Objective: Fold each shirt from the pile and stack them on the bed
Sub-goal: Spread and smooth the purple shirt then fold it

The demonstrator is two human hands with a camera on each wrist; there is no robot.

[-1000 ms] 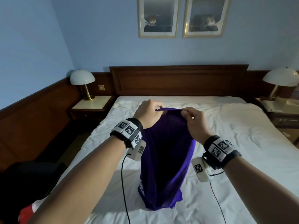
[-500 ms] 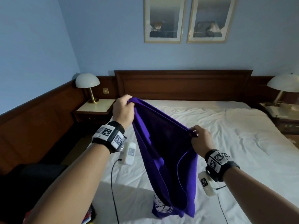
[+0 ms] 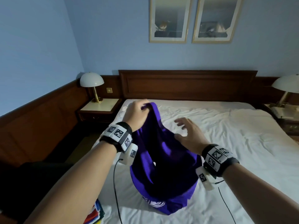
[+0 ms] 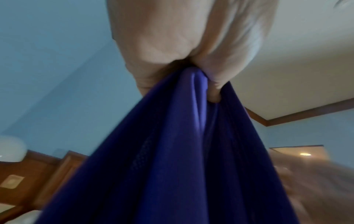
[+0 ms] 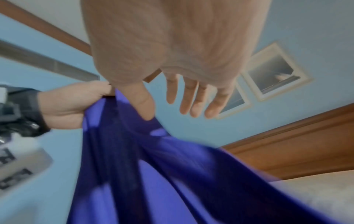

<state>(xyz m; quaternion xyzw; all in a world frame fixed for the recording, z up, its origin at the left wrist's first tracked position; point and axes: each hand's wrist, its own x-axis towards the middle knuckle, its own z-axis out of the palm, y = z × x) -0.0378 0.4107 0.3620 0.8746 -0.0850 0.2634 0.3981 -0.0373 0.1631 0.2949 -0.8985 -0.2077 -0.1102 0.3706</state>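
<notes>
Colourful clothes [image 3: 95, 215], probably the pile, beside white bed [image 3: 242, 143].

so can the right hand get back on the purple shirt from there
Probably yes. The right hand is open beside the shirt, thumb at the cloth, nothing between them. The left hand holds the top up.

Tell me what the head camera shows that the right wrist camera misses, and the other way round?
Only the head view shows the whole bed, both lamps, the nightstand, the shirt's printed hem resting on the sheet, and a colourful pile at the lower left.

Only the right wrist view shows the right hand from beneath: fingers straight and spread, holding nothing, thumb against the cloth.

Both show the purple shirt gripped by the left hand, the headboard and framed pictures.
</notes>
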